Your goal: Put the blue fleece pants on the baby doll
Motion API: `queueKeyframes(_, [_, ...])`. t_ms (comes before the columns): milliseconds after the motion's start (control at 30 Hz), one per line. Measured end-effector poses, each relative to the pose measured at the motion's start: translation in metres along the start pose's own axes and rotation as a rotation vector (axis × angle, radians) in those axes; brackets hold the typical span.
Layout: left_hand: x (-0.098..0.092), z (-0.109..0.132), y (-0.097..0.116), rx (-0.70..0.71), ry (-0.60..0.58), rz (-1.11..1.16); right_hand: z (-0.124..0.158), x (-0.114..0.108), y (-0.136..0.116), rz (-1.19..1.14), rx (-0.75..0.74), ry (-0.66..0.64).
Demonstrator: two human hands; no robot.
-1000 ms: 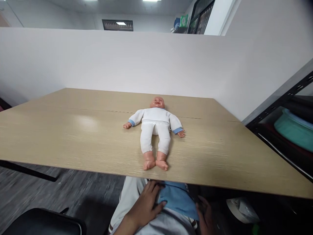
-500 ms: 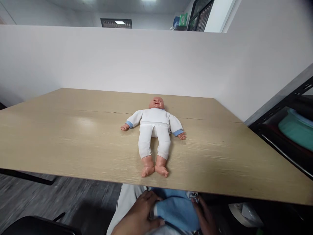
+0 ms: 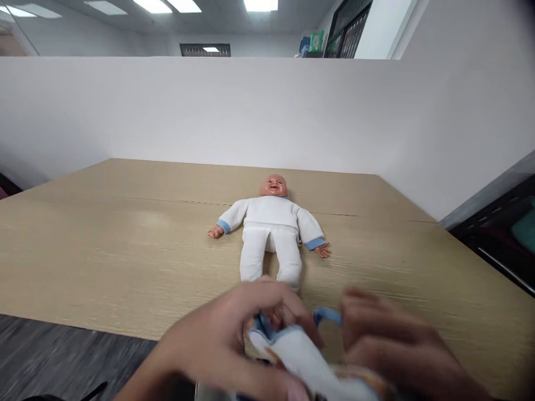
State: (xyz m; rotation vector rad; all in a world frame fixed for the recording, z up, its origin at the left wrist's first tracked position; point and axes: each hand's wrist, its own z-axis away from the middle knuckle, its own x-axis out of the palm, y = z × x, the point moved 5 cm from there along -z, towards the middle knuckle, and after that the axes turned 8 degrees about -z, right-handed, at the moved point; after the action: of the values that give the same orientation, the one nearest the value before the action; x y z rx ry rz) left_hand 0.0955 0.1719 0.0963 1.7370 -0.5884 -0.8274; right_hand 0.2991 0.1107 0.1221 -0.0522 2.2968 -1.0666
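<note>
A baby doll (image 3: 272, 213) in a white top with blue cuffs and white trousers lies on its back on the table. Its feet are mostly hidden behind my hands. My left hand (image 3: 221, 340), in front of the doll's legs, is curled around a small white garment (image 3: 307, 356) with blue edging and some brown-orange print. To its right, my right hand (image 3: 388, 340) is closed and smeared by motion, gripping a blue end of the same garment that stretches between the two hands. The garment's lower part runs out of the picture.
The light wooden table (image 3: 125, 250) reaches back to a white partition (image 3: 251, 111). A black shelf rack (image 3: 501, 239) stands beyond the table's right edge. Grey flooring (image 3: 62, 356) shows at the lower left.
Both hands have risen from my lap to above the table's front edge, bringing the garment up with them. Its white side now shows instead of mostly blue. The view has tilted slightly upward.
</note>
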Motion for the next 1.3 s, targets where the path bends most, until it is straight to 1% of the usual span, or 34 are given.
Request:
queueKeyframes(33, [-0.008, -0.011, 0.013, 0.074, -0.065, 0.003, -0.022, -0.012, -0.005, 0.042, 0.021, 0.014])
queueKeyframes(67, [-0.019, -0.021, 0.023, 0.124, -0.094, -0.033, -0.042, -0.022, -0.009, 0.072, 0.014, -0.006])
queueKeyframes(100, [-0.031, -0.029, 0.032, 0.177, -0.084, -0.078, -0.060, -0.030, -0.011, 0.089, -0.027, -0.081])
queueKeyframes(133, [-0.042, -0.035, 0.039, 0.204, -0.088, -0.133, -0.076, -0.036, -0.011, 0.094, -0.076, -0.173])
queueKeyframes(167, [-0.052, -0.042, 0.044, 0.208, -0.089, -0.175, -0.088, -0.043, -0.010, 0.080, -0.141, -0.239])
queueKeyframes(200, [-0.062, -0.047, 0.048, 0.209, -0.091, -0.201, -0.099, -0.050, -0.006, 0.085, -0.138, -0.280])
queueKeyframes(267, [-0.078, -0.058, 0.053, 0.215, -0.114, -0.214, -0.115, -0.062, 0.004, 0.086, -0.105, -0.338])
queueKeyframes(333, [-0.089, -0.069, 0.056, 0.237, -0.122, -0.219, -0.127, -0.070, 0.012, 0.072, -0.062, -0.381])
queueKeyframes(400, [-0.097, -0.081, 0.059, 0.293, -0.111, -0.225, -0.137, -0.077, 0.019, 0.022, -0.046, -0.410])
queueKeyframes(467, [-0.102, -0.092, 0.062, 0.357, -0.088, -0.233, -0.145, -0.082, 0.029, -0.065, -0.054, -0.399])
queueKeyframes(567, [-0.110, -0.104, 0.064, 0.409, -0.011, -0.263, -0.153, -0.089, 0.052, -0.174, -0.025, -0.373])
queueKeyframes(667, [-0.117, -0.110, 0.062, 0.440, 0.065, -0.305, -0.153, -0.092, 0.076, -0.212, 0.054, -0.376])
queueKeyframes(767, [-0.124, -0.115, 0.053, 0.423, 0.080, -0.342, -0.151, -0.095, 0.094, -0.211, 0.121, -0.371])
queueKeyframes(867, [-0.133, -0.118, 0.042, 0.364, 0.055, -0.361, -0.153, -0.093, 0.106, -0.176, 0.186, -0.395])
queueKeyframes(933, [-0.139, -0.118, 0.036, 0.308, 0.021, -0.416, -0.155, -0.090, 0.109, -0.234, 0.179, -0.395])
queueKeyframes(1033, [-0.144, -0.113, 0.036, 0.284, -0.037, -0.539, -0.159, -0.088, 0.104, -0.462, 0.059, -0.298])
queueKeyframes(1100, [-0.144, -0.107, 0.038, 0.288, -0.121, -0.563, -0.159, -0.088, 0.099, -0.585, 0.000, -0.244])
queueKeyframes(1133, [-0.144, -0.104, 0.038, 0.279, -0.162, -0.557, -0.157, -0.088, 0.097, -0.620, -0.015, -0.241])
queueKeyframes(1200, [-0.144, -0.100, 0.038, 0.259, -0.200, -0.542, -0.154, -0.088, 0.093, -0.647, -0.027, -0.256])
queueKeyframes(1300, [-0.146, -0.097, 0.040, 0.276, -0.173, -0.539, -0.149, -0.095, 0.090, -0.577, 0.005, -0.220])
